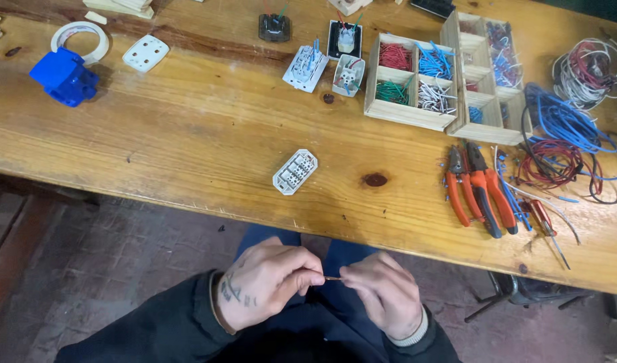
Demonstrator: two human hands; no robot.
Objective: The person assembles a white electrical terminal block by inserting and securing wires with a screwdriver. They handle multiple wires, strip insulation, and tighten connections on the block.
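**Copper wire end pinched between both hands, below the worktop edge**

Copper-coloured wire end [332,277] sits between the two grips: left hand [264,282] clenched w/ thumb and forefinger closed on one side, right hand [382,294] pinching the other. Hands are held over the lap, in front of the wooden worktop [207,128], not resting on it. Only a short thin bit of the wire shows; its insulation colour is hidden by the fingers.

Judgement on doing this well: looks like the bare strands are being twisted or straightened. Best to keep the pinch close to the tip, roll in one direction only, and keep strands tight together so none splays out. Light pressure; thin copper kinks easily.

Outward from the hands: nearest on the worktop is a white switch module [295,171], lying back-up w/ terminals showing, just ahead of the left hand. To the right, orange-handled pliers and strippers [480,191] lie side by side, w/ a small screwdriver [544,225] beside them. Further back, wooden compartment trays [416,81] hold cut wire pieces sorted red, blue, green, white. Loose coils of blue and red wire [564,144] lie far right. Far left: a blue junction box [64,77], tape roll [81,39], white cover plate [145,53].
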